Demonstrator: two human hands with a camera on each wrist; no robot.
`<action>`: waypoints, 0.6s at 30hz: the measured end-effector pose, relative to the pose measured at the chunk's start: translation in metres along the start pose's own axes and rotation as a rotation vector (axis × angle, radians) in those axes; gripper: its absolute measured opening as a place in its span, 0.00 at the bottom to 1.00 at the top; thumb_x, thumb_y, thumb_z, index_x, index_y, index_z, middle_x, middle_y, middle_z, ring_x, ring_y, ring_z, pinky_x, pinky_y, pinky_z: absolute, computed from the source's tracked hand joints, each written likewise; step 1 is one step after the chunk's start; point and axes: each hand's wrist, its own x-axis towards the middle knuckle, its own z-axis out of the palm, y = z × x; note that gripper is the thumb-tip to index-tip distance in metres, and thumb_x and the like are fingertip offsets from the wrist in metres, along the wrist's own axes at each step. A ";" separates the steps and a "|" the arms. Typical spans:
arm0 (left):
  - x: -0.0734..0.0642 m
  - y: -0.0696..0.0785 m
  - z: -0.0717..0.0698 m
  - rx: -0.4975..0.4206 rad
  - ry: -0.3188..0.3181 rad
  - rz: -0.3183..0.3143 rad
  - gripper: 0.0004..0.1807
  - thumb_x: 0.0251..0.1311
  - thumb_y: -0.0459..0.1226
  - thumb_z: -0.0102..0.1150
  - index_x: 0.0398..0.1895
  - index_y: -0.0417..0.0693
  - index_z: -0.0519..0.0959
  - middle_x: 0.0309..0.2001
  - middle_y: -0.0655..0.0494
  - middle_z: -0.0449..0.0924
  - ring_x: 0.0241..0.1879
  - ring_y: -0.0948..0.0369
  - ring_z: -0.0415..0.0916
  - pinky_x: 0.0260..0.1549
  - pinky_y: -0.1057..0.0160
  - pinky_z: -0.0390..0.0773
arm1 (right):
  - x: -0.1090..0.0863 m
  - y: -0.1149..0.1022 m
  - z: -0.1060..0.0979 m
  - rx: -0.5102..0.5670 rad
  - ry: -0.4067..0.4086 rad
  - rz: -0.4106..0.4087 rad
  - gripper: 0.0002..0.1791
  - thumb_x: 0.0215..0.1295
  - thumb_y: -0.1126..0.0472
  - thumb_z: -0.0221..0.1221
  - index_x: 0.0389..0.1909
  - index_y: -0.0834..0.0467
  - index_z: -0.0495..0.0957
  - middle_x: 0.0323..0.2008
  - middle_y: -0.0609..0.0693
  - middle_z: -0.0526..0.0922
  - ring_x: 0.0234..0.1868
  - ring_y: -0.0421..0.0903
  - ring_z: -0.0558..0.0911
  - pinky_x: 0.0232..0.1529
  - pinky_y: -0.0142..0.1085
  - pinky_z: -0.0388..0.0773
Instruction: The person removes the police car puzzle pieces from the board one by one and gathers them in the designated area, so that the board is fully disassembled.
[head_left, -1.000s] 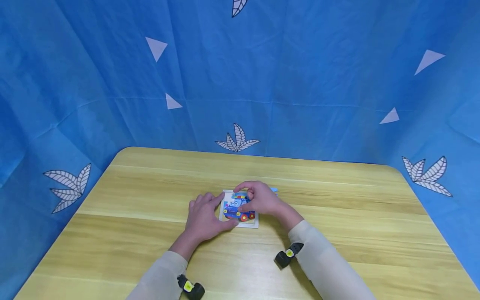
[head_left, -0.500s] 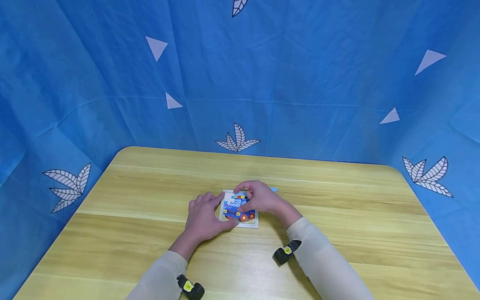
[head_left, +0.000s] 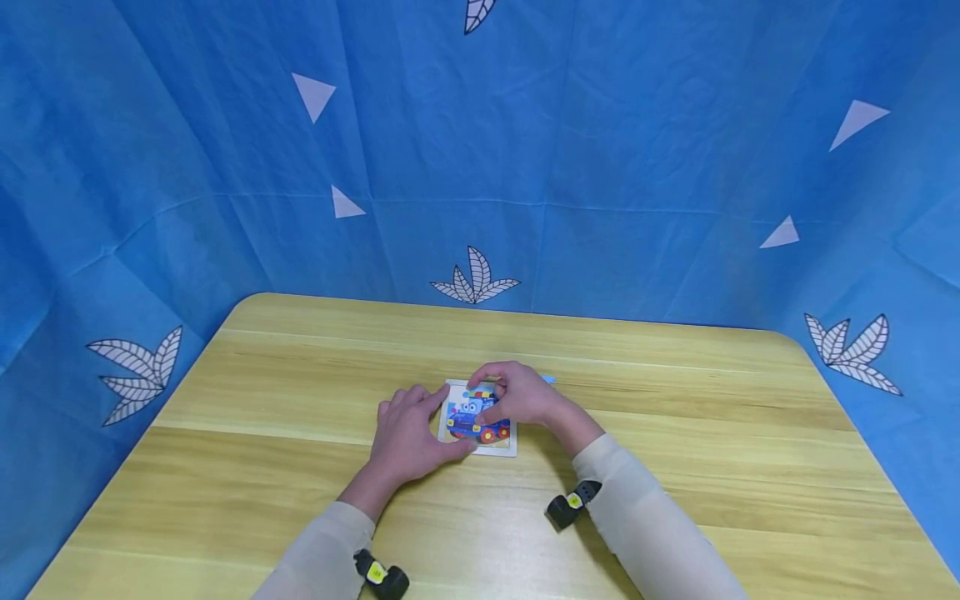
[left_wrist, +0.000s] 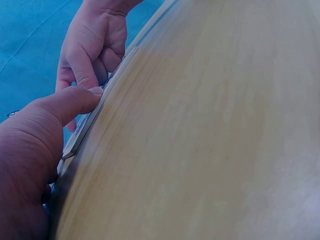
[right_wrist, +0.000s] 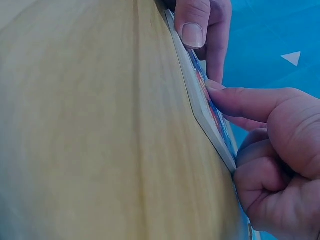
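A small jigsaw puzzle in a white frame, with a blue cartoon truck on it, lies on the table. My left hand grips the frame from the left, its thumb on the near edge and its index finger at the far left corner. From the right, my right hand reaches over the picture; its thumb and index finger pinch at a puzzle piece in the truck's upper part. The right thumb sits on the picture, and the other right fingers are curled. The right hand hides the puzzle's upper right part.
A light-blue flat thing shows just behind my right hand. The wooden table spreads out around the puzzle. A blue curtain with white leaves and triangles hangs behind and at both sides.
My right wrist and forearm have shifted very slightly to the left and away from me. The left hand and the puzzle stay where they were.
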 end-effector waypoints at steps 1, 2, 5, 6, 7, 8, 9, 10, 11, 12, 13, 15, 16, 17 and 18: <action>0.000 0.000 0.000 0.000 0.000 0.000 0.55 0.40 0.70 0.70 0.70 0.48 0.73 0.47 0.56 0.73 0.45 0.57 0.65 0.43 0.55 0.58 | 0.000 0.000 0.000 -0.007 -0.001 0.000 0.25 0.48 0.62 0.78 0.48 0.49 0.83 0.14 0.44 0.62 0.17 0.42 0.62 0.29 0.36 0.64; 0.000 0.000 0.000 0.000 -0.001 -0.002 0.55 0.40 0.70 0.70 0.70 0.48 0.73 0.47 0.56 0.73 0.45 0.57 0.65 0.43 0.54 0.58 | 0.000 0.000 0.000 -0.014 -0.003 -0.003 0.25 0.48 0.62 0.78 0.49 0.49 0.83 0.15 0.44 0.63 0.17 0.42 0.63 0.29 0.36 0.63; 0.000 0.000 0.000 -0.001 -0.003 -0.005 0.55 0.40 0.70 0.70 0.70 0.48 0.73 0.48 0.56 0.73 0.46 0.57 0.65 0.44 0.54 0.58 | 0.000 -0.001 -0.001 -0.038 -0.009 -0.007 0.25 0.49 0.61 0.78 0.49 0.48 0.83 0.15 0.44 0.64 0.17 0.42 0.63 0.28 0.36 0.63; 0.000 0.000 0.000 -0.001 -0.005 -0.005 0.55 0.40 0.70 0.69 0.70 0.48 0.73 0.48 0.56 0.73 0.46 0.57 0.65 0.44 0.54 0.58 | 0.000 -0.001 -0.001 -0.043 -0.012 -0.008 0.25 0.49 0.61 0.78 0.50 0.48 0.83 0.15 0.44 0.64 0.17 0.42 0.64 0.28 0.36 0.63; 0.000 0.000 0.000 -0.002 -0.006 -0.006 0.55 0.40 0.70 0.69 0.70 0.48 0.73 0.48 0.56 0.73 0.46 0.57 0.65 0.44 0.54 0.58 | 0.001 -0.001 -0.001 -0.050 -0.016 -0.008 0.24 0.50 0.61 0.77 0.50 0.48 0.83 0.15 0.44 0.64 0.17 0.42 0.64 0.28 0.36 0.63; 0.000 0.000 0.000 -0.003 -0.008 -0.008 0.55 0.40 0.70 0.69 0.70 0.48 0.72 0.48 0.56 0.73 0.46 0.57 0.65 0.44 0.54 0.58 | 0.001 -0.001 -0.001 -0.056 -0.020 -0.009 0.24 0.50 0.60 0.77 0.49 0.47 0.83 0.15 0.44 0.64 0.17 0.42 0.64 0.28 0.36 0.63; 0.000 0.000 0.000 -0.003 -0.008 -0.009 0.55 0.40 0.70 0.69 0.70 0.48 0.72 0.48 0.56 0.73 0.46 0.57 0.65 0.44 0.54 0.58 | 0.001 -0.001 -0.002 -0.061 -0.026 -0.010 0.24 0.50 0.60 0.77 0.49 0.46 0.83 0.15 0.44 0.64 0.17 0.42 0.64 0.28 0.36 0.63; 0.000 0.000 0.000 -0.004 -0.009 -0.010 0.55 0.40 0.70 0.69 0.70 0.48 0.72 0.48 0.56 0.73 0.46 0.57 0.65 0.45 0.54 0.58 | 0.001 -0.001 -0.002 -0.065 -0.032 -0.014 0.23 0.51 0.60 0.77 0.49 0.46 0.83 0.15 0.44 0.64 0.17 0.42 0.64 0.28 0.36 0.63; 0.000 -0.001 0.000 -0.005 -0.009 -0.011 0.55 0.40 0.70 0.69 0.70 0.48 0.72 0.48 0.56 0.73 0.46 0.58 0.64 0.45 0.54 0.58 | 0.002 0.000 -0.002 -0.066 -0.039 -0.019 0.23 0.51 0.60 0.77 0.49 0.46 0.83 0.15 0.44 0.64 0.17 0.42 0.64 0.28 0.36 0.63; 0.000 -0.001 0.000 -0.006 -0.009 -0.011 0.55 0.40 0.70 0.69 0.70 0.48 0.72 0.48 0.56 0.73 0.46 0.58 0.64 0.44 0.54 0.58 | 0.002 0.000 -0.002 -0.066 -0.046 -0.027 0.23 0.52 0.61 0.76 0.49 0.46 0.82 0.15 0.44 0.64 0.17 0.42 0.64 0.27 0.35 0.63; 0.000 -0.001 0.000 -0.005 -0.009 -0.011 0.55 0.41 0.70 0.69 0.70 0.48 0.72 0.47 0.56 0.73 0.46 0.58 0.64 0.44 0.54 0.58 | 0.002 0.000 -0.002 -0.062 -0.054 -0.034 0.22 0.52 0.61 0.76 0.49 0.46 0.83 0.15 0.44 0.64 0.17 0.42 0.64 0.27 0.35 0.63; 0.000 -0.001 0.000 -0.003 -0.007 -0.007 0.55 0.41 0.70 0.69 0.70 0.48 0.72 0.47 0.56 0.73 0.45 0.58 0.64 0.43 0.54 0.58 | 0.003 0.000 -0.002 -0.047 -0.069 -0.046 0.22 0.53 0.62 0.76 0.49 0.47 0.83 0.15 0.44 0.63 0.17 0.42 0.63 0.27 0.35 0.63; 0.000 -0.001 0.000 -0.004 -0.006 -0.005 0.55 0.41 0.70 0.69 0.70 0.48 0.72 0.47 0.56 0.72 0.45 0.58 0.64 0.43 0.55 0.58 | 0.003 0.001 -0.003 -0.039 -0.075 -0.049 0.22 0.53 0.62 0.75 0.50 0.48 0.83 0.15 0.44 0.63 0.17 0.42 0.63 0.27 0.35 0.63; 0.000 -0.001 0.000 -0.004 -0.005 -0.003 0.55 0.41 0.69 0.70 0.70 0.48 0.72 0.46 0.57 0.72 0.44 0.58 0.64 0.43 0.55 0.58 | 0.003 0.001 -0.002 -0.027 -0.080 -0.052 0.22 0.53 0.62 0.75 0.50 0.49 0.83 0.15 0.44 0.62 0.17 0.42 0.63 0.27 0.35 0.63; 0.000 -0.001 0.000 -0.004 -0.004 -0.001 0.55 0.41 0.69 0.70 0.70 0.48 0.72 0.46 0.57 0.73 0.44 0.58 0.64 0.43 0.55 0.58 | 0.003 0.001 -0.003 -0.017 -0.086 -0.052 0.22 0.54 0.63 0.75 0.50 0.49 0.83 0.15 0.45 0.62 0.17 0.43 0.63 0.28 0.36 0.63</action>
